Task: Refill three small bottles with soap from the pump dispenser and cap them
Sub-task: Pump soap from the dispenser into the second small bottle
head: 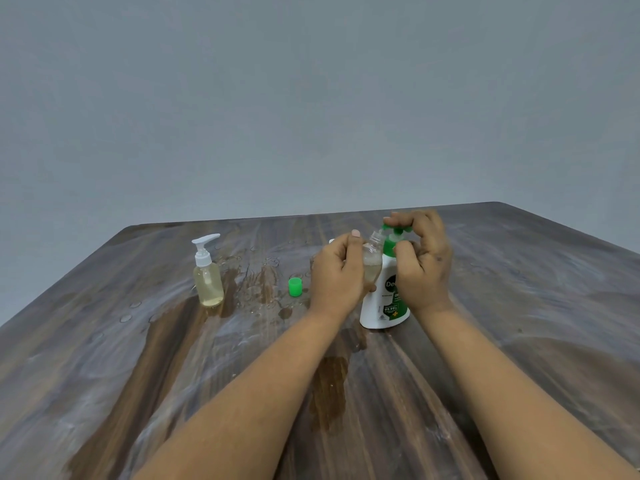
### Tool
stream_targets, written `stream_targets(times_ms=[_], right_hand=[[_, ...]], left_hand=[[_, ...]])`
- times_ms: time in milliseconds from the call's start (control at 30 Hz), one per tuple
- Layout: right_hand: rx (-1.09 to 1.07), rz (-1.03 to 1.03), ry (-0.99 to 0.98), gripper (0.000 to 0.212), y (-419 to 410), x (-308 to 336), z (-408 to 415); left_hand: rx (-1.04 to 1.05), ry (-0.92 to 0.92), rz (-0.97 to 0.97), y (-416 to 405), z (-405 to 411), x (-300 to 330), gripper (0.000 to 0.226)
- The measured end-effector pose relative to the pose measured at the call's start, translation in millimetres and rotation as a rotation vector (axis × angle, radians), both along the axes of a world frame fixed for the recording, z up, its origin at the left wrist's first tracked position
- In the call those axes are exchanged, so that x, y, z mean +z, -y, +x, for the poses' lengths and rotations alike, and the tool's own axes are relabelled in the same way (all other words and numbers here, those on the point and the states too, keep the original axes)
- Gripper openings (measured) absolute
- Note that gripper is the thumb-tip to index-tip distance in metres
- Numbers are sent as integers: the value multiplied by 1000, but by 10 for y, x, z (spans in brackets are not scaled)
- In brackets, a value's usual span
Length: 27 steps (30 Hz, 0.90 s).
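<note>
My left hand (337, 273) grips a small clear bottle (372, 259), tilted with its open neck up under the green nozzle. The white pump dispenser (382, 306) with a green pump head (394, 233) stands on the table. My right hand (420, 258) lies over the pump head, its fingers curled around the top and neck. Pale soap shows in the lower part of the small bottle. A loose green cap (295, 286) lies on the table left of my left hand. Farther left stands a small clear bottle (207, 277) with a white pump top, holding yellowish soap.
The wooden table (519, 306) is wet, with puddles and drops between the left bottle and the cap. A small white object (331, 241) peeks out behind my left hand. A grey wall rises behind the table's far edge.
</note>
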State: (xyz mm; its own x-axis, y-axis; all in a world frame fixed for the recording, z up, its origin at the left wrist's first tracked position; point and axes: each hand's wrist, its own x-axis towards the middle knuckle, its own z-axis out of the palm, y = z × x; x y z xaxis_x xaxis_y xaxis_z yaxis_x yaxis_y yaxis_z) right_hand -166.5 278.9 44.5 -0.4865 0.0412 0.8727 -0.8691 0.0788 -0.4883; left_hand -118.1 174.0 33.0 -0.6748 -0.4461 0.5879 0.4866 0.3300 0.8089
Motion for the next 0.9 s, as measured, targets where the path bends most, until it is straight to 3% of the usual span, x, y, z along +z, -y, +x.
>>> stream_targets(times_ms=[900], right_hand=[[-15,-2,-26,35,3,-7,-6]], left_hand=[[18,11,6,-3,-3,9,48]])
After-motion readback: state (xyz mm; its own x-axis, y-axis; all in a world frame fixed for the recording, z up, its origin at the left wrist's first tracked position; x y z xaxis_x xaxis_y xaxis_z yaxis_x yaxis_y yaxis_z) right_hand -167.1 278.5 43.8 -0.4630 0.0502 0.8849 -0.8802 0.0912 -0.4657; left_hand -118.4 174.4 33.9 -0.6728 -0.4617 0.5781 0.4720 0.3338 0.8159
